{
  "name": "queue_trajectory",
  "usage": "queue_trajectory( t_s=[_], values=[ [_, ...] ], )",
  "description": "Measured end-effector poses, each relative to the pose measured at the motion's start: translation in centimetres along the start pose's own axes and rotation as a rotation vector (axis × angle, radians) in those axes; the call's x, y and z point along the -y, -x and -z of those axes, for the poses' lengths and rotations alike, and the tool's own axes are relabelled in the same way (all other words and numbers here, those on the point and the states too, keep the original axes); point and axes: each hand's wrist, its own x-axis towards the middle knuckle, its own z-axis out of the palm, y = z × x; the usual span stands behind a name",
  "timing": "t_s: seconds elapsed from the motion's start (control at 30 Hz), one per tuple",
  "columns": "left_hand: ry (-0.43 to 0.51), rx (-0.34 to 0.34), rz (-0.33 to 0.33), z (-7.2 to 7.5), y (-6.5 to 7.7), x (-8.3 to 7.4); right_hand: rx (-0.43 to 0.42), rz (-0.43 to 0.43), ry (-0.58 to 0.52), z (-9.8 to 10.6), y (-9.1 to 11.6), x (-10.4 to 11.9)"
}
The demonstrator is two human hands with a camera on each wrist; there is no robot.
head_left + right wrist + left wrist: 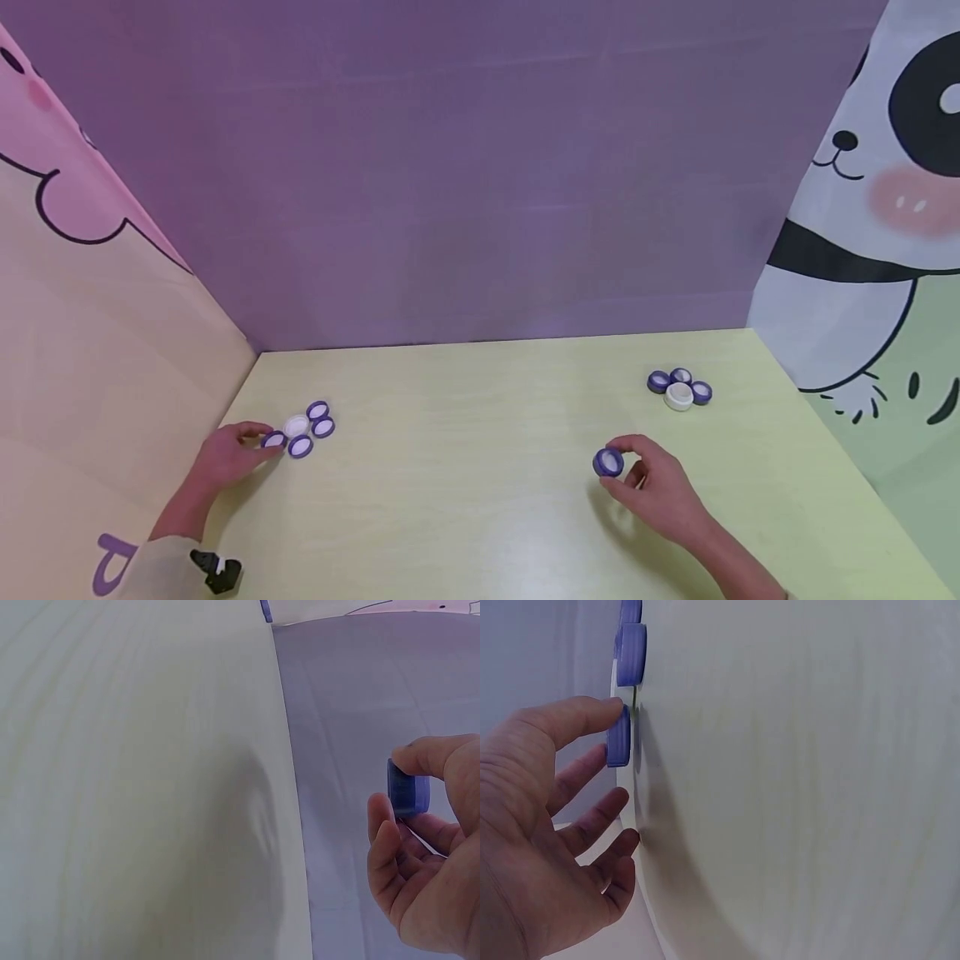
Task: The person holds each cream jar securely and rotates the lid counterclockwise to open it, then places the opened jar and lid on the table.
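Observation:
Between thumb and forefinger, my left hand point(228, 454) pinches a small round purple cap point(618, 739) with a pale centre, at the near-left side of a cluster. That cluster has a white cap point(297, 426) in its middle and other purple caps point(301, 447) around it. On the right, my right hand point(656, 492) holds another purple cap point(608, 462) by its edges, raised over the table, with its shadow below. The remaining fingers of the right hand curl loosely beneath it in the right wrist view.
Towards the back right of the pale wooden table point(465, 467) sits a second cluster: a white cap point(678, 397) with three purple caps point(659, 382) close behind and beside it. A purple backdrop point(480, 183) rises at the table's far edge; printed panels flank both sides.

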Motion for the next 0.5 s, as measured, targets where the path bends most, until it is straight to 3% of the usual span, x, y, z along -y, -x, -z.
queue_trajectory(
  t_s=[0.5],
  values=[
    [-0.004,0.006,-0.036,-0.32,0.14,0.28,0.007,0.027,0.004,-0.16,0.07,-0.12]
  ],
)
